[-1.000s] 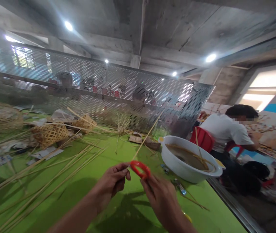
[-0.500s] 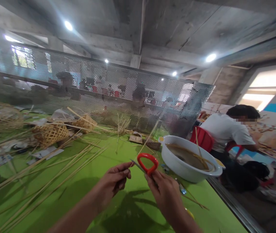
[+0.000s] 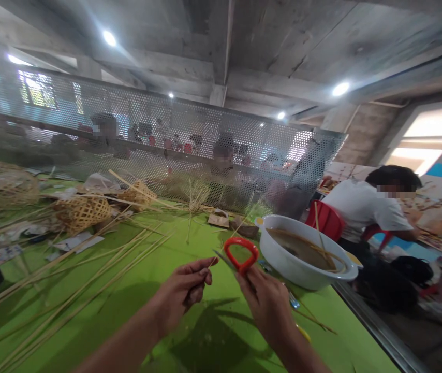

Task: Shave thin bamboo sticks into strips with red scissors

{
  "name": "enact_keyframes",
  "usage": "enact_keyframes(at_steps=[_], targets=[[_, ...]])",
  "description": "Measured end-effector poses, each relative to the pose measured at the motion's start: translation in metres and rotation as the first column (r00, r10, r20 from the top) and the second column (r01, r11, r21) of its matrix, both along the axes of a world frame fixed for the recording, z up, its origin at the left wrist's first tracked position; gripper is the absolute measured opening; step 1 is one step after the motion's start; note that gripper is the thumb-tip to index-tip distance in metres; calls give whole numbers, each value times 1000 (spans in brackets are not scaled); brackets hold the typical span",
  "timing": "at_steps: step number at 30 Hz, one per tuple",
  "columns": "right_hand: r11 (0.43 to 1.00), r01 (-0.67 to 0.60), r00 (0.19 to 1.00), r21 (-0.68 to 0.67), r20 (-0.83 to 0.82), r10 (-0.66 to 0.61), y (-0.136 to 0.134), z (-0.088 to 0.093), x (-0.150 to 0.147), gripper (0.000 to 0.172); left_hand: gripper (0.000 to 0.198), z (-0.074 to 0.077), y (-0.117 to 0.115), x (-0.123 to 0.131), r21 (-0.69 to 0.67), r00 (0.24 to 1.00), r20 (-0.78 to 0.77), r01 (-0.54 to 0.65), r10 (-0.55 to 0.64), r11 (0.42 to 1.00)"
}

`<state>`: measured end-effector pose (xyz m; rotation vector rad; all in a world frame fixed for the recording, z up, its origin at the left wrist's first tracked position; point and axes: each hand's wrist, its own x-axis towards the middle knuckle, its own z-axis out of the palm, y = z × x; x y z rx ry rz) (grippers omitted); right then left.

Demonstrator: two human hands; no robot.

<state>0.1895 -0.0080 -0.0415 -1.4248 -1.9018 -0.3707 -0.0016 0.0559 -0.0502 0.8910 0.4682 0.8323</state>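
Red-handled scissors (image 3: 243, 268) are in my right hand (image 3: 269, 300), with one handle loop standing up and the dark blades pointing left. My left hand (image 3: 186, 287) is closed in a pinch on a thin bamboo strip (image 3: 214, 262), of which only a short end shows. The blade tips are close beside that end; whether they touch it I cannot tell. Both hands are above the green table (image 3: 135, 290). Long bamboo strips (image 3: 100, 274) lie on the table to the left of my left hand.
A white basin (image 3: 302, 272) of brownish water with strips in it stands at the right table edge. Woven baskets (image 3: 83, 212) and scraps lie back left. A perforated metal screen (image 3: 190, 150) borders the far side. A person in a white shirt (image 3: 355, 204) sits beyond the right edge.
My right hand and the scissors have shifted slightly right, and the blade tips are a little farther from my left fingers. The left hand has barely moved, still pinching.
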Motion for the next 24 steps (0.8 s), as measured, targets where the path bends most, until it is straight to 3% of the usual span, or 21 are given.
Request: enact_keyframes(at_steps=[3,6,9,11,13,15,18,24], targets=[[1000,19,1000,20,1,-19,-1,1,0,20,35,-1,0,0,3,1000,7,-2,1,1000],[990,-82,995,-114,41,87,-5,4,-6,19,26,0,0,0,-24,1000,-2,-4,4,1000],[981,-108,989,-159,-115,90,-4,6,-3,20,27,1,-1,2,14,999,-35,-5,6,1000],[970,-134,928,-204,-368,51,1,7,4,23,32,0,-3,4,58,994,-111,0,7,998],[931,-235,787,-278,-617,15,6,6,10,27,35,-3,-6,7,107,977,-215,24,0,994],[880,-343,659,-327,-752,-23,9,5,13,31,34,-7,-8,11,159,956,-293,68,-19,985],[863,-387,613,-323,-790,-21,9,5,12,31,32,-9,-10,12,185,934,-354,122,-50,975],[929,-297,578,-219,-816,-8,11,12,21,33,29,-4,-6,7,221,897,-441,119,-10,968]])
